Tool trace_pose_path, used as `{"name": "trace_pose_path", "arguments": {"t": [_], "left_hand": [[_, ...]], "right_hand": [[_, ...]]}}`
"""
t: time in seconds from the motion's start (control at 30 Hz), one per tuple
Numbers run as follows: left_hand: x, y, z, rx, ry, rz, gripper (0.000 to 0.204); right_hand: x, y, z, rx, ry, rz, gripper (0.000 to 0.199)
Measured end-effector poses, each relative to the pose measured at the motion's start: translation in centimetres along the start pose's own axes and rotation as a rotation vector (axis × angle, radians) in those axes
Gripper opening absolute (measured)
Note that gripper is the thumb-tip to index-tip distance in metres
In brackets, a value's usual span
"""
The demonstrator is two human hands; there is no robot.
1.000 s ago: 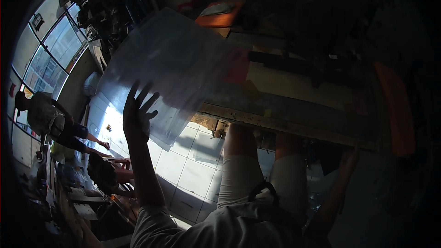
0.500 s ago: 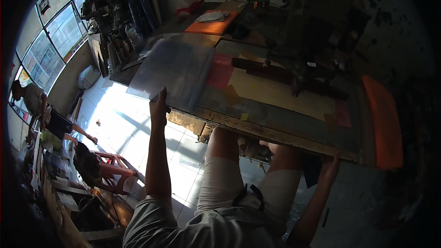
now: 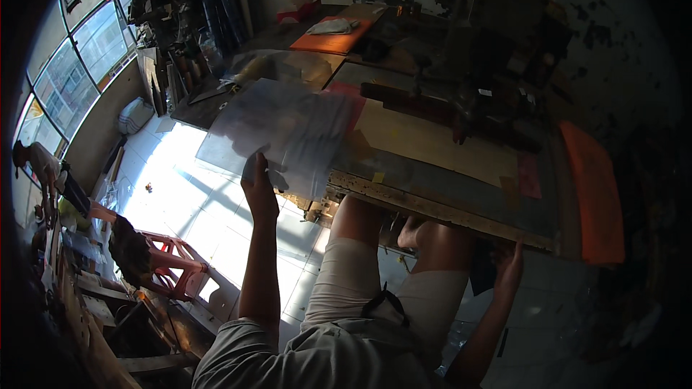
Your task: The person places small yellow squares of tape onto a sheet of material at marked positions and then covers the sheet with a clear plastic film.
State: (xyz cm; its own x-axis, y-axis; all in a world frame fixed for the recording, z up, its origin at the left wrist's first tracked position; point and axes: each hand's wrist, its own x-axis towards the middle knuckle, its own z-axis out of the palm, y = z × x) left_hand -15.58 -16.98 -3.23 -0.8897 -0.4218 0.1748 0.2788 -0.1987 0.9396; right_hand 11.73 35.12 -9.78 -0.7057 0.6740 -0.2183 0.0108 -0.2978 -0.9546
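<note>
1. The sheet (image 3: 277,133), clear and glassy, is up off the bench (image 3: 432,151), tilted, its near edge hanging out over the floor and its far part lying over the bench's left end.
2. The left hand (image 3: 258,186) has it by the lower edge, fingers curled up around the rim in a pinch. A grip at the edge looks like the sensible way to carry something that thin and wide, with no prints on the face.
3. The right hand (image 3: 509,268) is low at the bench's near edge, well apart from the sheet. The fingers look spread against the underside, but it is dark there and I cannot tell whether they grip anything. It may be bracing the body.
4. The person stands tight against the bench, knees at its front rail.
5. On the bench: a pale board (image 3: 432,145) along the middle, an orange mat (image 3: 591,194) at the right end, and another orange pad (image 3: 328,42) further back.
6. Off to the left there is a sunlit tiled floor (image 3: 180,194), a red stool (image 3: 169,259), big windows (image 3: 72,65), and another person (image 3: 40,166) by them.
</note>
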Motion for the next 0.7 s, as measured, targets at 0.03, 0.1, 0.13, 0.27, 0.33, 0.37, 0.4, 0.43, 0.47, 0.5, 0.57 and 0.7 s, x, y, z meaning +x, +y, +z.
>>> {"name": "trace_pose_path", "arguments": {"t": [0.03, 0.1, 0.13, 0.27, 0.33, 0.37, 0.4, 0.43, 0.47, 0.5, 0.57, 0.7], "left_hand": [[-2.7, 2.6, 1.0, 0.032, -0.061, 0.046, 0.039], [-7.0, 5.7, 1.3, 0.063, -0.134, 0.125, 0.042], [-8.7, 6.6, 1.1, 0.064, -0.146, 0.159, 0.042], [-15.8, 7.4, -0.2, -0.176, -0.316, 0.14, 0.049], [-19.4, 7.3, 2.0, -0.053, -0.426, 0.262, 0.051], [-20.4, 5.0, 1.8, -0.003, -0.493, 0.337, 0.051], [-22.1, 5.3, 2.6, -0.004, -0.607, 0.242, 0.052], [-23.0, 4.7, 2.6, 0.055, -0.713, 0.277, 0.05], [-23.5, 3.9, 2.7, 0.182, -0.75, 0.414, 0.048], [-23.9, 4.2, 3.0, 0.187, -0.772, 0.406, 0.046], [-23.9, 3.7, 2.7, 0.141, -0.917, 0.279, 0.049], [-20.2, 4.1, 0.8, -0.049, -1.307, 0.125, 0.111]], "right_hand": [[-1.2, -0.4, -0.4, 0.0, 0.033, -0.009, 0.072], [-5.0, -0.6, 0.9, -0.217, -0.211, 0.082, 0.078], [-6.7, -0.4, 2.2, -0.221, -0.355, 0.024, 0.081], [-13.6, -1.0, 11.0, -0.165, -0.862, -0.176, 0.096], [-16.2, -1.7, 14.1, 0.044, -0.928, -0.325, 0.109], [-16.3, 1.3, 12.9, 0.209, -0.867, -0.293, 0.103], [-16.5, 1.9, 12.5, 0.287, -0.833, -0.278, 0.101], [-17.1, 1.0, 13.3, 0.371, -0.808, -0.26, 0.098], [-17.8, -0.4, 13.7, 0.423, -0.629, -0.185, 0.087], [-18.4, -2.1, 14.4, 0.468, -0.455, -0.106, 0.077], [-17.9, -1.9, 13.8, 0.392, -0.421, -0.097, 0.07], [-15.9, -2.0, 12.9, 0.238, -0.412, -0.142, 0.062]]}}
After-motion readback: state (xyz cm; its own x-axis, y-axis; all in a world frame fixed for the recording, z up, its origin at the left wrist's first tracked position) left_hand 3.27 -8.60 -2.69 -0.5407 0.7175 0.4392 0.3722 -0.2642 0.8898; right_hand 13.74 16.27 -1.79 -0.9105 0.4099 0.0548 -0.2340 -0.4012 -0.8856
